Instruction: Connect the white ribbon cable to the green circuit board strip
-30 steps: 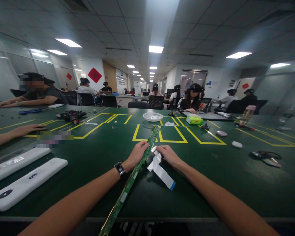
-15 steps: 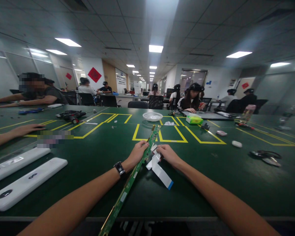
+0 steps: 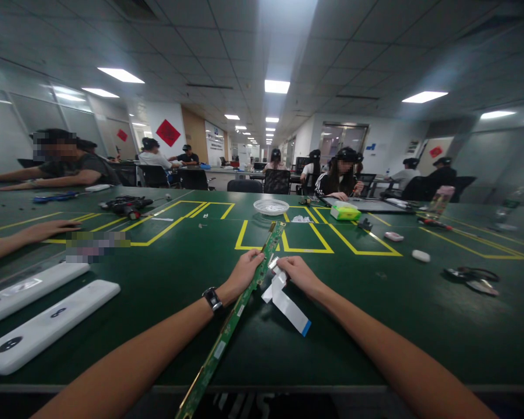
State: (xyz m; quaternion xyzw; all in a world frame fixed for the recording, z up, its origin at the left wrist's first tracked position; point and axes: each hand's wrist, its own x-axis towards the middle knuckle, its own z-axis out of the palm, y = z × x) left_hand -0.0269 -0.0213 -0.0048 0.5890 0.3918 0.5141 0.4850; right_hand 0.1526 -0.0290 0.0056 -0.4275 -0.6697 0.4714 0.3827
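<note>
A long, narrow green circuit board (image 3: 230, 326) slants from the table's near edge up toward the middle of the view. Near its upper end, my left hand (image 3: 245, 269) is closed around it, thumb on top. My right hand (image 3: 300, 272), just beside the board, pinches the upper end of a white flat ribbon cable (image 3: 290, 309). The cable is folded and hangs down to the right, ending in a blue tip. Whether its pinched end touches the board I cannot tell.
On the green table (image 3: 170, 361), two long white cases (image 3: 56, 320) lie at left, near another person's hand (image 3: 48, 231). Farther back are a white basket (image 3: 271, 207) and a green tissue pack (image 3: 344, 212). Black cables (image 3: 471, 276) lie at right, near a white oval case (image 3: 421, 256).
The ribbon cable's hanging part has swung slightly to the right, and its pinched end has turned a little. My left hand and the board stay nearly still.
</note>
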